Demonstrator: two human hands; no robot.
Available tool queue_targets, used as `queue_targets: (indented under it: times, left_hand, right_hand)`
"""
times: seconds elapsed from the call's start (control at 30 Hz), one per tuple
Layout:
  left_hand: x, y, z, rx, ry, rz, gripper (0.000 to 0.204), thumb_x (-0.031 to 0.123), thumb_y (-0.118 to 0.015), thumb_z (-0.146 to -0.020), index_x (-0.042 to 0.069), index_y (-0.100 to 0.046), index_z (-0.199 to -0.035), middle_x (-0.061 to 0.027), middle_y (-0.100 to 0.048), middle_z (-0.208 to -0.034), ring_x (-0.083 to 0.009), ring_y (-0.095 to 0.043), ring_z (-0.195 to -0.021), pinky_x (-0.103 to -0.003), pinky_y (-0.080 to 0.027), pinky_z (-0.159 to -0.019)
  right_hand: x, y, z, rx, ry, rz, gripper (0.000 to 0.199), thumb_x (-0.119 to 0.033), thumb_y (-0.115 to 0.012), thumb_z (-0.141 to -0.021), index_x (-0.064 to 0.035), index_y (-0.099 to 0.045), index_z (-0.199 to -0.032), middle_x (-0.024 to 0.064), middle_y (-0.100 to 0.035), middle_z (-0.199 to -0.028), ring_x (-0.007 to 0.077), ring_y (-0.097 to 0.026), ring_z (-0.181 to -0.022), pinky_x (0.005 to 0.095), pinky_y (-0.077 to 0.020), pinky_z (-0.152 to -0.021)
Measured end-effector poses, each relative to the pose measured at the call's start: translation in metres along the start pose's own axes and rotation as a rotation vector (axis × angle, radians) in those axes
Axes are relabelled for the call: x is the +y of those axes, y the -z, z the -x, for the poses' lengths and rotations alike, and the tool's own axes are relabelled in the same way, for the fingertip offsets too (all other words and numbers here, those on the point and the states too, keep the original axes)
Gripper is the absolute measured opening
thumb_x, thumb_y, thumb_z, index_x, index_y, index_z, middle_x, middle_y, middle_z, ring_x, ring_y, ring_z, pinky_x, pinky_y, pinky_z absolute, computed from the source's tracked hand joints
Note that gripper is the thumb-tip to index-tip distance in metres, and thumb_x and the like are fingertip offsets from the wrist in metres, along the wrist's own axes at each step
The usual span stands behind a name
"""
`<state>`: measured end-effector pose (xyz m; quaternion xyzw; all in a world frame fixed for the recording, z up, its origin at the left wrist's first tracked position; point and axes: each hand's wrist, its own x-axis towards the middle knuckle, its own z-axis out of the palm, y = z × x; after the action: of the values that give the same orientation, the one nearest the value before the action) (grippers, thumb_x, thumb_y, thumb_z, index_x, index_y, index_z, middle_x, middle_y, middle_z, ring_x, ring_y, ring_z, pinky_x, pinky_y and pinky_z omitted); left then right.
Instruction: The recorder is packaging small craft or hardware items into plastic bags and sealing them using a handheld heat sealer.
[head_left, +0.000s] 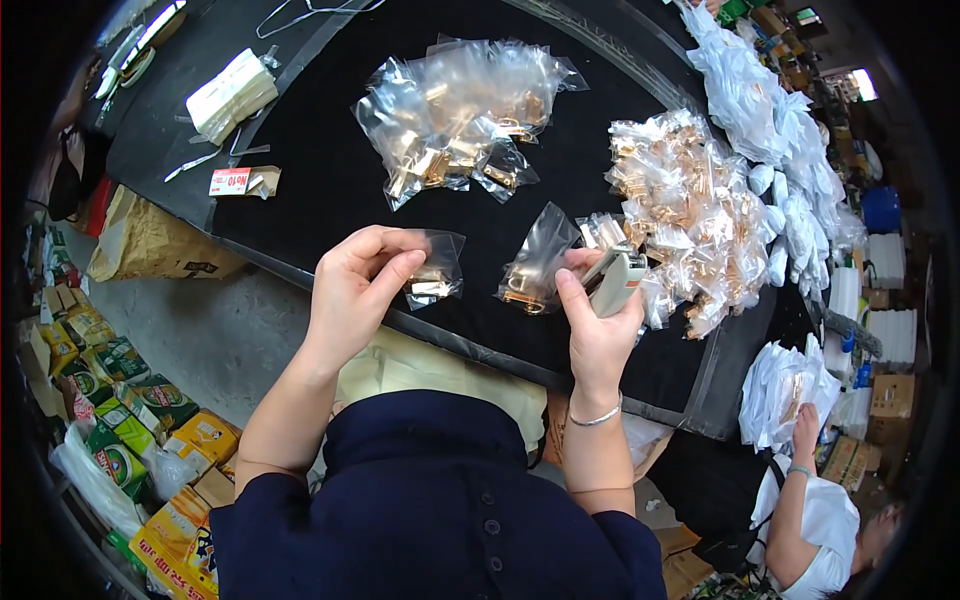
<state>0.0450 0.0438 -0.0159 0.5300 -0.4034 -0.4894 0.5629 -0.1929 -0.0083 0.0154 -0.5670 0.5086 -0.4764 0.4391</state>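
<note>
My left hand (pixel 348 290) pinches the top of a small clear plastic bag (pixel 442 262) between thumb and fingers. Shiny gold-coloured metal pieces lie in that bag, over the table's near edge. A pale grey stapler (pixel 618 284) is gripped in my right hand (pixel 600 340), its nose pointing away from me. Just left of the stapler is another clear bag (pixel 535 262) with gold metal parts; whether my right fingertips touch it I cannot tell. A heap of similar filled bags (pixel 680 200) lies beyond and right of the stapler. More bags (pixel 450 110) spread out farther back.
The black table (pixel 310 150) carries a bundle of white cards (pixel 232 95) and a small red-and-white box (pixel 243 182) at left. White plastic packets (pixel 750 90) line the far right. A co-worker's arm (pixel 797 500) holds a white packet at lower right. Cartons (pixel 150 400) crowd the left floor.
</note>
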Motion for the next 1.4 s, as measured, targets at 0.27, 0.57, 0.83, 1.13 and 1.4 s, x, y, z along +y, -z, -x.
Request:
queue_targets:
  times: [0.27, 0.57, 0.83, 1.13, 1.4]
  left_hand:
    - [0.003, -0.002, 0.004, 0.032, 0.003, 0.083, 0.014, -0.001, -0.057, -0.098, -0.004, -0.059, -0.111, -0.0122, -0.070, -0.105, -0.0161, -0.068, -0.097, -0.027, -0.054, -0.088]
    - [0.012, -0.003, 0.002, -0.006, 0.031, 0.141, 0.008, -0.001, -0.058, -0.097, -0.004, -0.058, -0.104, -0.0151, -0.070, -0.104, -0.0175, -0.069, -0.098, -0.028, -0.054, -0.089]
    - [0.041, -0.029, 0.006, -0.354, -0.640, -0.442, 0.005, -0.003, -0.067, -0.088, 0.001, -0.070, -0.087, -0.0131, -0.072, -0.102, -0.0237, -0.070, -0.097, -0.033, -0.054, -0.087]
    - [0.005, -0.064, 0.008, -0.237, -0.139, -0.052, 0.007, -0.004, -0.070, -0.084, 0.001, -0.072, -0.088, -0.0101, -0.071, -0.095, -0.0207, -0.069, -0.088, -0.030, -0.054, -0.079]
    - [0.008, -0.061, 0.005, -0.150, -0.018, 0.085, 0.006, -0.002, -0.072, -0.083, 0.001, -0.072, -0.088, -0.0087, -0.070, -0.094, -0.0167, -0.067, -0.082, -0.027, -0.053, -0.078]
  right_hand:
    - [-0.006, -0.006, -0.001, -0.003, -0.034, -0.023, 0.019, 0.006, -0.066, -0.088, -0.0014, -0.058, -0.104, 0.0041, -0.066, -0.094, 0.0049, -0.056, -0.075, 0.0202, -0.0476, -0.067]
    - [-0.005, -0.002, 0.001, 0.040, 0.059, 0.025, 0.023, 0.002, -0.074, -0.085, -0.0028, -0.057, -0.100, 0.0019, -0.066, -0.088, 0.0061, -0.058, -0.073, 0.0211, -0.0483, -0.067]
    - [-0.005, 0.010, 0.011, 0.038, 0.322, 0.225, 0.030, -0.001, -0.080, -0.081, -0.0033, -0.058, -0.100, 0.0015, -0.064, -0.085, 0.0080, -0.060, -0.075, 0.0235, -0.0500, -0.069]
    - [-0.011, 0.001, 0.003, -0.032, 0.062, 0.035, 0.029, 0.000, -0.079, -0.081, -0.0019, -0.059, -0.101, 0.0027, -0.064, -0.085, 0.0095, -0.060, -0.075, 0.0248, -0.0500, -0.071]
    - [-0.007, -0.010, -0.034, -0.018, -0.006, 0.141, 0.017, 0.002, -0.073, -0.085, -0.0006, -0.060, -0.097, 0.0045, -0.064, -0.088, 0.0105, -0.060, -0.082, 0.0262, -0.0503, -0.075]
